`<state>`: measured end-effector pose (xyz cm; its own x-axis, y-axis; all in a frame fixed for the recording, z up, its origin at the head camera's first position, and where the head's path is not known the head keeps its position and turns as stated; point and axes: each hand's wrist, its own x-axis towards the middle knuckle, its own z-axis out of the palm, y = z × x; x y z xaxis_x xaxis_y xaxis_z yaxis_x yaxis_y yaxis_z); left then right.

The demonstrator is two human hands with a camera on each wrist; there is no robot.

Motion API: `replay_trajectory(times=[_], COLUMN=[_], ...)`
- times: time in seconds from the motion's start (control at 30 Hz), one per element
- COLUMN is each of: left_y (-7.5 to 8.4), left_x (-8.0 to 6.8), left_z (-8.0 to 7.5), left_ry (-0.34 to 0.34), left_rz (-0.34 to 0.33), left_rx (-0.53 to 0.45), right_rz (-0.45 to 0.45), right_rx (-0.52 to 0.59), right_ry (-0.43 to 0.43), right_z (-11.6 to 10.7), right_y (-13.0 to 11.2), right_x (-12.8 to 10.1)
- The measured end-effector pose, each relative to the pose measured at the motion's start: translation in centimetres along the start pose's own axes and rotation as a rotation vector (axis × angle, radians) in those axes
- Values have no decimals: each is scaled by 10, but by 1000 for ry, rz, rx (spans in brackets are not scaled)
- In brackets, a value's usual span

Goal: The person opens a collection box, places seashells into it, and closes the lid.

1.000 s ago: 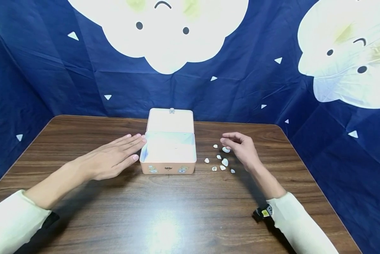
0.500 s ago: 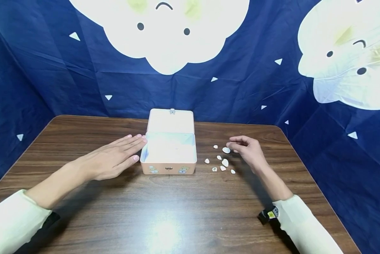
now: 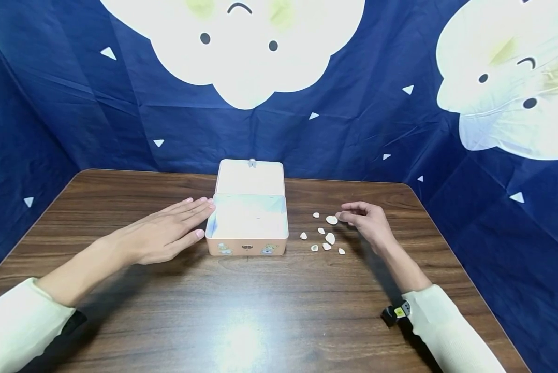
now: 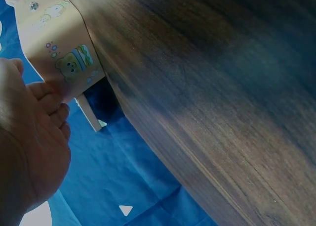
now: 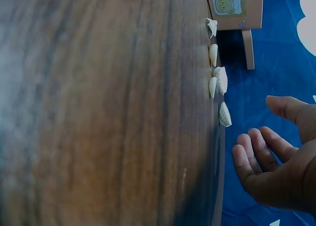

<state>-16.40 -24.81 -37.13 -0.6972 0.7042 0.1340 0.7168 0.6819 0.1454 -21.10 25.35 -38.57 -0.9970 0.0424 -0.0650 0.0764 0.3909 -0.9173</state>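
My left hand (image 3: 164,234), with its fingers straight, rests against the left wall of a peach tin box (image 3: 234,247). In the left wrist view its fingertips lie at the box's printed side (image 4: 59,53). Beyond the right side of the box, several small white seashells (image 3: 330,238) are scattered on the table. My right hand (image 3: 368,224) hovers beside the farthest-right large shell (image 3: 332,220), fingertips close to its edge. The right wrist view shows that hand's thumb (image 5: 284,106) apart from the loosely bent fingers, and nothing between them.
The box's lid (image 3: 250,177) is raised at the back, its metal clasp (image 3: 252,163) on top. All this stands on a brown wood-grain table (image 3: 279,300). A dark blue cloth (image 3: 176,124) with cloud prints hangs behind the table and along both sides.
My right hand has moved right and slightly toward me, uncovering the large shell it partly hid. The left hand stays at the box.
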Motion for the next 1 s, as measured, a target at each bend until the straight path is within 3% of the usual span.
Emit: replay_trajectory(times=[0.43, 1.0], left_y=[0, 0], left_x=[1, 2], left_z=[0, 0], left_ry=[-10, -14], left_rz=[-5, -12], left_rx=[-11, -10], right_rz=[23, 64], right_rx=[-181, -270], right_ry=[19, -83], right_z=[1, 5], right_y=[6, 5], right_x=[8, 19])
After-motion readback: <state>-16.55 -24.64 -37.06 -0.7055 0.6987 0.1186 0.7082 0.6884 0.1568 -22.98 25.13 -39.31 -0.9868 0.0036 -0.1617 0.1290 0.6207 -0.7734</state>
